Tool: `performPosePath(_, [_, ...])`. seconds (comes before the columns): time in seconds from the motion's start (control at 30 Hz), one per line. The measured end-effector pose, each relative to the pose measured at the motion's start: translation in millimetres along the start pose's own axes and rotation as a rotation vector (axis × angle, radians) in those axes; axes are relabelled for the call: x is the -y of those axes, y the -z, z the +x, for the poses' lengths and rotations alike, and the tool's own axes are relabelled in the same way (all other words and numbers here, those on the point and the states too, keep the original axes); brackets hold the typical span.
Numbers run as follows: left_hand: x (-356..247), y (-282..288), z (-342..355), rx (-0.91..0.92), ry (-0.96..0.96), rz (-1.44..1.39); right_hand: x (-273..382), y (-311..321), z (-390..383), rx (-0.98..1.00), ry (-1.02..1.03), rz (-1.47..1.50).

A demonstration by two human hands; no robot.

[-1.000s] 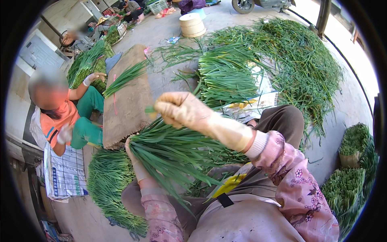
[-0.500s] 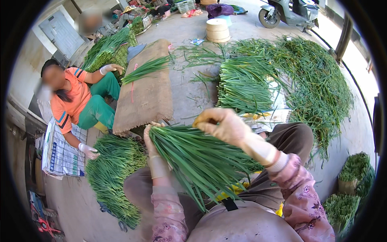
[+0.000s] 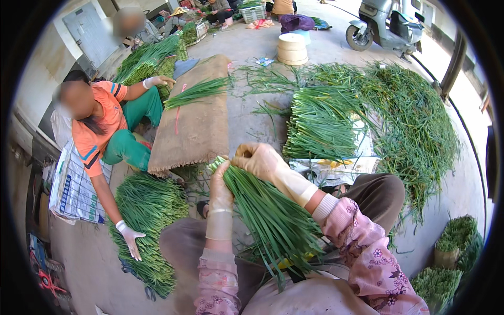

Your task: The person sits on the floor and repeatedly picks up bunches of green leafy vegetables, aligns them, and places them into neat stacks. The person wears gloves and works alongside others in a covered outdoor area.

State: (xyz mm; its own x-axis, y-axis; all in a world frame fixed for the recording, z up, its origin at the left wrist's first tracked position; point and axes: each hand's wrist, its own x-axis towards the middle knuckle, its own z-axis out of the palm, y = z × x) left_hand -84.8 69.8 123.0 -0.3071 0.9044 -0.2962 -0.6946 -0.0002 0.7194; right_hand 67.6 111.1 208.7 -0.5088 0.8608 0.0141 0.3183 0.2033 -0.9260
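My gloved left hand (image 3: 219, 191) grips a bundle of long green leaves (image 3: 270, 220) near its pale cut ends, the leaves fanning down over my lap. My gloved right hand (image 3: 257, 163) is closed at the top of the bundle, beside my left, its fingertips curled; what they pinch is too small to make out. Ahead lies a burlap mat (image 3: 189, 131) with a small bunch of leaves (image 3: 197, 93) on it.
A co-worker (image 3: 107, 131) sits at left, a hand (image 3: 132, 239) over a leaf pile (image 3: 152, 202). Stacked leaves (image 3: 320, 121) on sacks and a loose heap (image 3: 409, 131) lie ahead-right, upright bundles (image 3: 454, 236) lower right. Behind are round containers (image 3: 292, 52), a scooter (image 3: 383, 29) and more people.
My right hand came down to the bundle's top beside my left; the bundle now hangs steeper and narrower. The co-worker's lower hand moved down over the leaf pile. The view shifted slightly.
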Motion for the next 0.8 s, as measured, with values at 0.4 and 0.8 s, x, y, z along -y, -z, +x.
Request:
performPosePath(0.4, [-66.2,-35.0,30.1,0.093,-0.28,0.194,22.9,-8.1,91.0,0.035,0.242,0.136])
performPosePath(0.8, [-73.9,-54.3,59.0,0.035,-0.443,0.079,-51.9,-53.8,72.2,-0.023,0.349,-0.044])
